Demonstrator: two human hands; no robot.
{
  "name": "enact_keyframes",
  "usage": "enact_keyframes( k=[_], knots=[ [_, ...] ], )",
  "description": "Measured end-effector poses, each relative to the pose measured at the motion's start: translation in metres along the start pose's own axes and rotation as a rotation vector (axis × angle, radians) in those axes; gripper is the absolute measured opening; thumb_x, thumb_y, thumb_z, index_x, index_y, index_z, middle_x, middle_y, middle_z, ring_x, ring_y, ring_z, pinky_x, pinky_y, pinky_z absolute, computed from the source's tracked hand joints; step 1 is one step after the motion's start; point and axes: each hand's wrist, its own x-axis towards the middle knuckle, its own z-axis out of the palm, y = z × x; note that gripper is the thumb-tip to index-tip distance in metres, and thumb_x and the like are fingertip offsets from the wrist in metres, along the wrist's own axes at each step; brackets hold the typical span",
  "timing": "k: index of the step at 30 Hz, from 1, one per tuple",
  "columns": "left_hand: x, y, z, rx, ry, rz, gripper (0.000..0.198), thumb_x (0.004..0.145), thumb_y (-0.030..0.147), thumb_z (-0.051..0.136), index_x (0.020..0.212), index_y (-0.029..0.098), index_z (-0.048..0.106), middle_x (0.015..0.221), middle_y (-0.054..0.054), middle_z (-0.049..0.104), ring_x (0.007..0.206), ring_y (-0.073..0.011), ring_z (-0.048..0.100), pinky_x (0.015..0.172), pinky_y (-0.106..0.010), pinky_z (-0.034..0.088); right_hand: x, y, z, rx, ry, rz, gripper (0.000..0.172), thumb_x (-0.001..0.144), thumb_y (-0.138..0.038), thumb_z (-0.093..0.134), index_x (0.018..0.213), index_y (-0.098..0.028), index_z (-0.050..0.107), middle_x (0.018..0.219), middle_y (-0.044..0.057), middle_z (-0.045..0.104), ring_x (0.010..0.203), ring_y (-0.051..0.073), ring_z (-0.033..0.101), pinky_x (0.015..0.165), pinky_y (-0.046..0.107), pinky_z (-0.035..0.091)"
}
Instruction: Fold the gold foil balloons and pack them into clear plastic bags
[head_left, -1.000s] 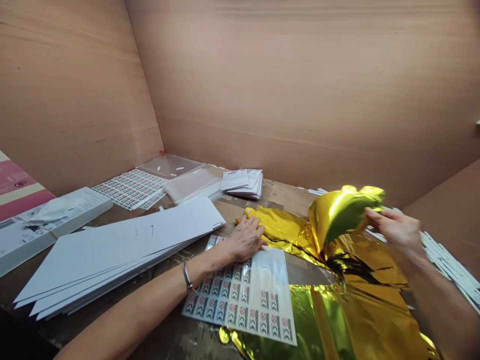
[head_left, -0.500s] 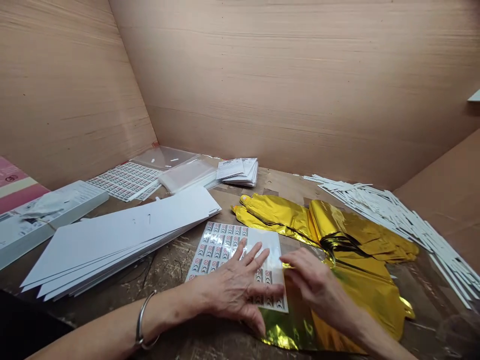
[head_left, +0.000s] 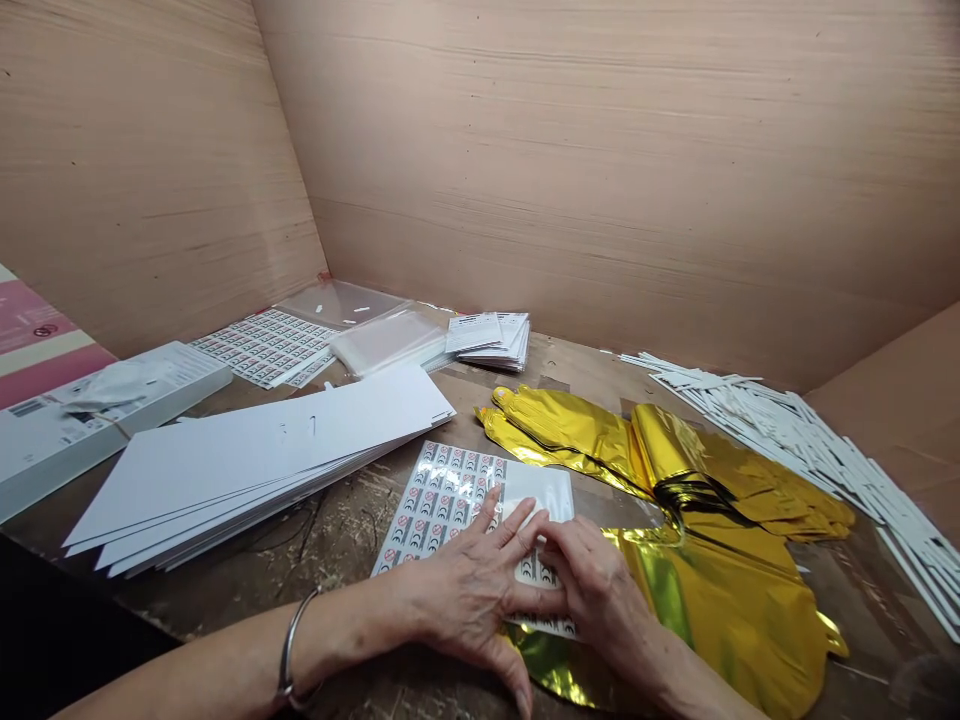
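Gold foil balloon (head_left: 731, 610) under sticker sheet (head_left: 442, 495), left hand (head_left: 465, 590) and right hand (head_left: 596, 590) atop

Workshop packing station: scarred wooden bench (head_left: 341, 535), plywood-walled booth (head_left: 637, 170), stacked white card panels (head_left: 255, 470), sticker sheets (head_left: 262, 347).

"What's lying on the bench (head_left: 337, 540)?"

"A stack of white card panels (head_left: 255, 465), flat gold foil balloons (head_left: 739, 610) and a pile of white strips (head_left: 780, 430)."

"And towards the back?"

"Sticker sheets (head_left: 266, 347) and clear bags (head_left: 386, 340), I think; they're small from here."
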Motion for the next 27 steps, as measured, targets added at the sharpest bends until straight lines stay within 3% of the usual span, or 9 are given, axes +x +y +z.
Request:
enact_keyframes(
  k=[6, 13, 16, 19, 23, 27],
  knots=[
    [-0.001, -0.001, 0.001, -0.011, 0.003, -0.006, 0.068, 0.062, 0.065, 0.052, 0.122, 0.032, 0.044, 0.143, -0.007, 0.005, 0.127, -0.0386, 0.004, 0.097, -0.060, 0.003, -0.002, -0.002, 0.005, -0.006, -0.013, 0.003, 0.009, 0.074, -0.009, 0.042, 0.077, -0.018, 0.045, 0.074, 0.006, 0.051, 0.066, 0.018, 0.043, 0.059, 0.030, 0.037],
    [0.003, -0.006, -0.001, -0.017, -0.006, 0.005, 0.069, 0.062, 0.068, 0.049, 0.121, 0.033, 0.044, 0.144, -0.007, 0.002, 0.126, -0.0407, 0.005, 0.095, -0.063, 0.003, 0.010, -0.009, -0.031, 0.211, -0.100, 0.204, 0.011, 0.078, -0.011, 0.035, 0.072, -0.020, 0.038, 0.069, 0.000, 0.049, 0.061, 0.012, 0.044, 0.054, 0.023, 0.035],
    [0.005, -0.006, -0.007, -0.012, 0.014, 0.012, 0.070, 0.061, 0.069, 0.049, 0.122, 0.037, 0.041, 0.143, -0.007, 0.005, 0.126, -0.0415, 0.004, 0.093, -0.064, 0.005, 0.037, -0.003, -0.045, 0.267, -0.090, 0.211, 0.009, 0.077, -0.013, 0.039, 0.072, -0.020, 0.038, 0.068, -0.002, 0.049, 0.061, 0.012, 0.044, 0.056, 0.023, 0.034],
    [0.009, -0.011, -0.015, 0.051, 0.065, -0.011, 0.075, 0.063, 0.070, 0.045, 0.127, 0.031, 0.035, 0.142, -0.013, 0.011, 0.127, -0.0398, 0.005, 0.094, -0.063, 0.008, 0.077, 0.014, -0.048, 0.298, -0.049, 0.212, 0.007, 0.074, -0.014, 0.042, 0.074, -0.020, 0.039, 0.065, -0.003, 0.048, 0.060, 0.011, 0.044, 0.057, 0.024, 0.034],
    [0.020, -0.036, -0.022, 0.192, 0.173, -0.195, 0.078, 0.068, 0.072, 0.033, 0.124, 0.018, 0.040, 0.137, -0.022, 0.021, 0.127, -0.0384, 0.009, 0.096, -0.059, 0.010, 0.136, 0.048, -0.037, 0.273, 0.003, 0.210, 0.005, 0.071, -0.017, 0.045, 0.073, -0.020, 0.041, 0.069, -0.002, 0.051, 0.064, 0.012, 0.047, 0.060, 0.024, 0.035],
    [0.033, -0.066, -0.026, 0.274, 0.205, -0.353, 0.079, 0.071, 0.071, 0.027, 0.122, 0.012, 0.041, 0.135, -0.023, 0.025, 0.127, -0.0362, 0.010, 0.099, -0.055, 0.011, 0.177, 0.076, -0.020, 0.222, 0.009, 0.199, 0.006, 0.067, -0.016, 0.045, 0.072, -0.019, 0.043, 0.068, -0.002, 0.053, 0.065, 0.012, 0.047, 0.061, 0.023, 0.035]
  ],
)
